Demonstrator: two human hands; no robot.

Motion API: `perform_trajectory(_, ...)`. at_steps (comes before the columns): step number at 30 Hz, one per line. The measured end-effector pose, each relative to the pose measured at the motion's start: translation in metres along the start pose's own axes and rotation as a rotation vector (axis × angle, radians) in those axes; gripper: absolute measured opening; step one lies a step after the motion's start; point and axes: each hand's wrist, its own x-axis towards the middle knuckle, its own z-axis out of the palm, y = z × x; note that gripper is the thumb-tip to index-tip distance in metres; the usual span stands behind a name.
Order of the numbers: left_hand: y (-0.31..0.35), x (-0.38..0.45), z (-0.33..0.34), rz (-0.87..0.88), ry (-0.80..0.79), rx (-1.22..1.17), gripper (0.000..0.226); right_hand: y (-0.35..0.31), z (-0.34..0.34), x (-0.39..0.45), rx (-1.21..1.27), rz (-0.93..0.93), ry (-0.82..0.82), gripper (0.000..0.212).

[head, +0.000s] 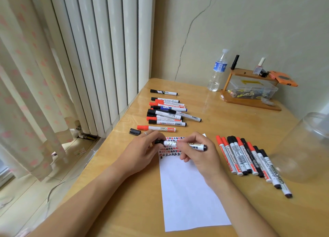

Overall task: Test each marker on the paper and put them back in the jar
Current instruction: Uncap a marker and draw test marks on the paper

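A curtain (26,87) hangs at far left, with a radiator (99,55) beside it. On the table (135,210), near its left edge, lies a loose black cap (134,131), and behind it a heap (166,110) of red, black and blue markers, most lying crosswise. The left hand (142,152) pinches the black tip end of a marker (179,144) held level just over the top of the paper (187,192); the right hand (201,155) has its fingers curled round the barrel of the same marker, whose dark butt end sticks out to the right. Rows of red and black test marks cover the paper's top strip; the rest is blank. Just right of the paper a row (249,160) of red and black markers lies side by side, caps pointing away. Behind, a bottle (218,71) and a wooden rack (249,90) with a clear box stand by the wall. At far right the clear jar (302,147) lies on its side, near the row
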Motion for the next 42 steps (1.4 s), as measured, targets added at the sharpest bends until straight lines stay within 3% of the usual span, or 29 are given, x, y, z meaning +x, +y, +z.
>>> perform_trajectory(4, -0.004, 0.001, 0.002, -0.017, -0.047, 0.07, 0.017, -0.005, -0.014, 0.001, -0.125, 0.019, -0.107, 0.018)
perform_trajectory(10, 0.0, 0.0, 0.003, 0.012, -0.051, 0.112, 0.017, 0.005, -0.028, 0.005, -0.508, -0.049, -0.095, 0.012)
perform_trajectory(15, 0.0, -0.001, 0.006, 0.024, -0.022, 0.14, 0.019, 0.013, -0.016, -0.001, -0.799, -0.284, -0.106, 0.007)
perform_trajectory(22, 0.0, -0.005, 0.008, 0.035, -0.094, 0.15, 0.042, 0.02, -0.011, -0.001, -1.04, -0.482, -0.042, 0.021)
perform_trajectory(28, 0.004, -0.004, 0.008, 0.043, -0.106, 0.203, 0.014, 0.029, -0.004, -0.003, -1.038, -0.522, 0.024, 0.02)
perform_trajectory(33, 0.005, -0.003, 0.01, 0.098, -0.129, 0.287, 0.007, 0.035, -0.006, -0.003, -0.899, -0.473, -0.039, 0.024)
perform_trajectory(42, 0.0, -0.002, 0.012, 0.188, -0.141, 0.33, 0.001, 0.036, -0.007, -0.007, -0.945, -0.491, -0.057, 0.031)
